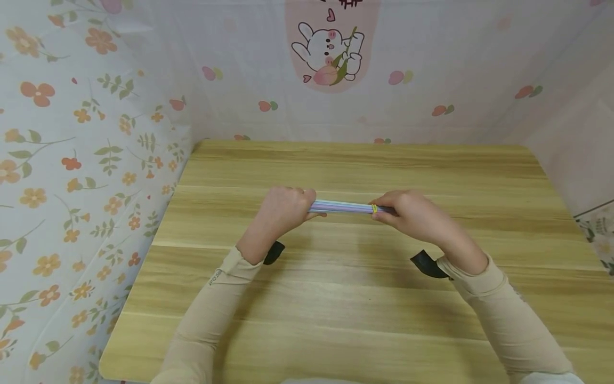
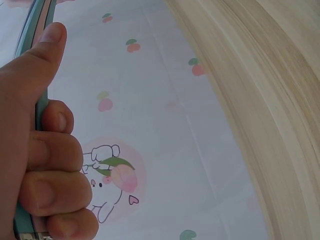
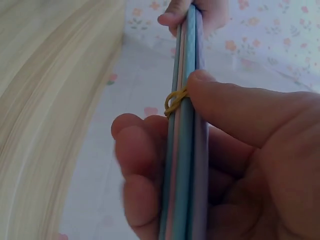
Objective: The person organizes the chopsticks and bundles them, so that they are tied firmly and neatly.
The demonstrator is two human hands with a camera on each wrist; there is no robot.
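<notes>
Between the two hands, above the table, a bundle of pastel chopsticks (image 1: pixel 340 207) in blue, pink and purple is held roughly level. A yellow rubber band (image 1: pixel 374 208) loops around it near the right hand. My left hand (image 1: pixel 285 210) grips the left part, with fingers curled round it and the thumb along it in the left wrist view. At the other end my right hand (image 1: pixel 414 214) holds the bundle, its thumb (image 3: pixel 230 102) pressing beside the rubber band (image 3: pixel 176 102) and its fingers on the far side. Both hands partly hide the bundle's ends.
Below the hands spreads a wood-grain table (image 1: pixel 307 320). A white cloth (image 1: pixel 240 64) with a rabbit picture hangs behind its back edge, and a flowered cloth (image 1: pixel 62 186) lines the left side. Dark straps (image 1: pixel 428 265) stick out near both wrists.
</notes>
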